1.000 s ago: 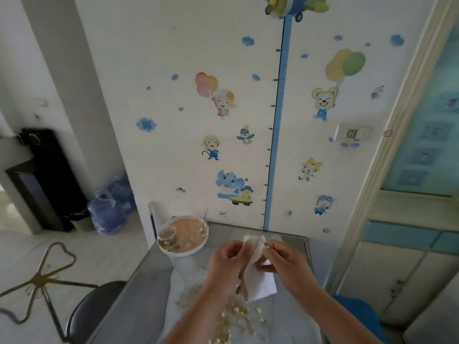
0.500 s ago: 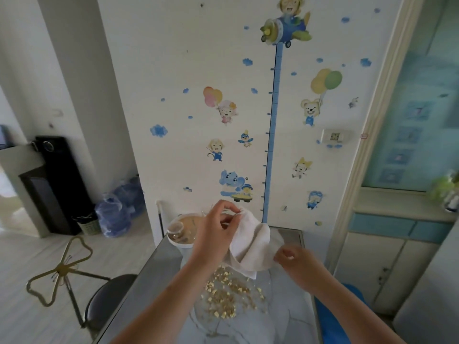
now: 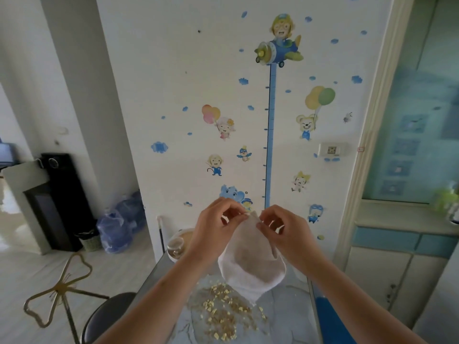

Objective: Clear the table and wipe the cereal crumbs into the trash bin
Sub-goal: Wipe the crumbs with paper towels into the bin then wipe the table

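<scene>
Head view, hands: we see the left hand (image 3: 216,234) and right hand (image 3: 289,235), fingers curled, pinching the top edge of the white cloth (image 3: 250,264).
Head view, cloth: it hangs above the table (image 3: 290,309).
Head view, crumbs: cereal crumbs (image 3: 223,314) lie scattered on the table below it.

Nothing can be read; any figures on the blue height chart (image 3: 270,135) are too small.
</scene>
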